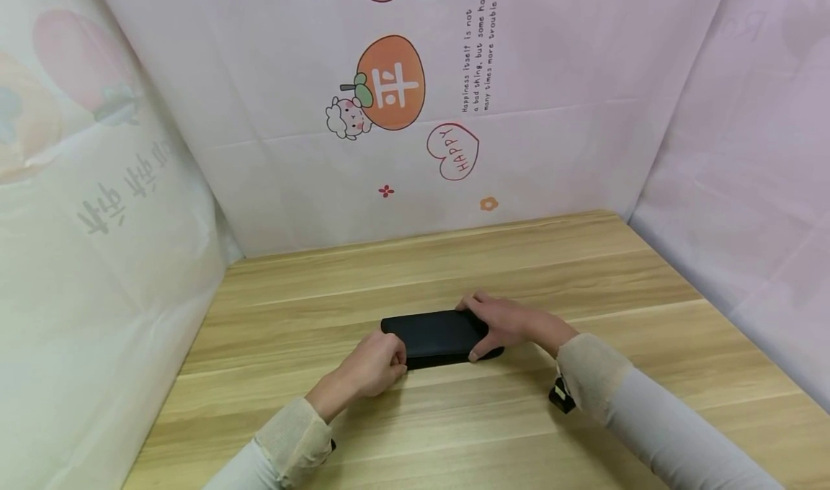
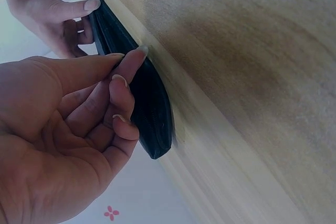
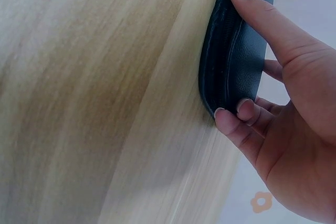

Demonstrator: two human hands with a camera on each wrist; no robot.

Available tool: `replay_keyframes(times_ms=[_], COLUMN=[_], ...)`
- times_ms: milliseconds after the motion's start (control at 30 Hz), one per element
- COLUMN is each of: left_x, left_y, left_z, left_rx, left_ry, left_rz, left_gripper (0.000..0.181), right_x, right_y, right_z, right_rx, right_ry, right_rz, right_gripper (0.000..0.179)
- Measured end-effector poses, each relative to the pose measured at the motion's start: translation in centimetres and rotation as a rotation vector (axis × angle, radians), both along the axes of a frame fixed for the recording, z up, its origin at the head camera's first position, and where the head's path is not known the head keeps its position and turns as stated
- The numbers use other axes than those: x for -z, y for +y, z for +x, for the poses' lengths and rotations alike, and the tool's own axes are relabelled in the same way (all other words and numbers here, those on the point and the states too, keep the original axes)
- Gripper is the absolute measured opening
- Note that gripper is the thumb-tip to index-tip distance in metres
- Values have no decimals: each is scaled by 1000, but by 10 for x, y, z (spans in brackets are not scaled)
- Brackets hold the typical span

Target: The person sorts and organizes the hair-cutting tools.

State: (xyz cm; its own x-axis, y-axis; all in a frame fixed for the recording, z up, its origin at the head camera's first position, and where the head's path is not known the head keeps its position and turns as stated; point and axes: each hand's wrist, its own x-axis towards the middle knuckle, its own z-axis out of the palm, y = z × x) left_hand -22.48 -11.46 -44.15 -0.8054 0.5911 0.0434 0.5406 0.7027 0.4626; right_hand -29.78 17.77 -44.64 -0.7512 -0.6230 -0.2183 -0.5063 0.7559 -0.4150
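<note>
A black zip case (image 1: 434, 333), long and flat with rounded corners, lies on the wooden table. My left hand (image 1: 375, 364) is at its front left corner. In the left wrist view, thumb and index finger of the left hand (image 2: 79, 124) pinch at the zipped edge of the case (image 2: 152, 103); the zip pull itself is hidden. My right hand (image 1: 502, 324) grips the right end, thumb on the near side and fingers round the far side. In the right wrist view, a zip (image 3: 228, 40) runs along the edge of the case, beside the right thumb.
The wood-grain table (image 1: 311, 288) reaches back to a white printed curtain (image 1: 551, 158). More curtain hangs at the left (image 1: 97, 259) and right (image 1: 746, 187). A small black device (image 1: 561, 396) sits at the right wrist.
</note>
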Motion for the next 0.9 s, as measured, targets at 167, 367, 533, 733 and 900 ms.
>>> replay_keyframes(times_ms=[167, 367, 533, 733, 900], left_x=[-1, -2, 0, -1, 0], left_y=[-1, -4, -6, -7, -8], left_z=[1, 1, 1, 0, -1], left_rx=[-4, -15, -12, -24, -21], left_ry=[-3, -5, 5, -12, -9], left_rz=[-2, 0, -5, 4, 12], left_gripper=[17, 16, 17, 17, 17], right_x=[0, 0, 0, -1, -2], right_y=[0, -1, -1, 0, 1], right_z=[0, 0, 1, 1, 1], right_rx=[9, 8, 5, -1, -11], right_ry=[-6, -4, -9, -3, 2], right_rz=[1, -1, 1, -2, -4], right_gripper=[85, 85, 85, 84, 85])
